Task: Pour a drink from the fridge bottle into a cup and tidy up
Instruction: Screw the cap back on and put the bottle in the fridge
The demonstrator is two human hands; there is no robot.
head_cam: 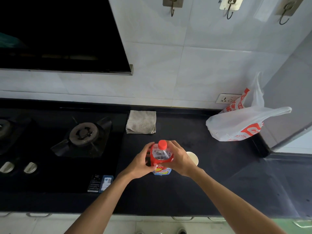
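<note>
While bottle (161,157) stands capped, both hands seemingly clasp it: left hand (141,163), right hand (179,158).

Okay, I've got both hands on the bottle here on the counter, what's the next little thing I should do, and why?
Probably twist off the red cap. The bottle stands upright on the dark counter with its cap on, so nothing can pour yet. Your left hand and right hand both wrap its body; the left could steady it while the right moves up to the cap. The white cup waits just right of it.
</note>
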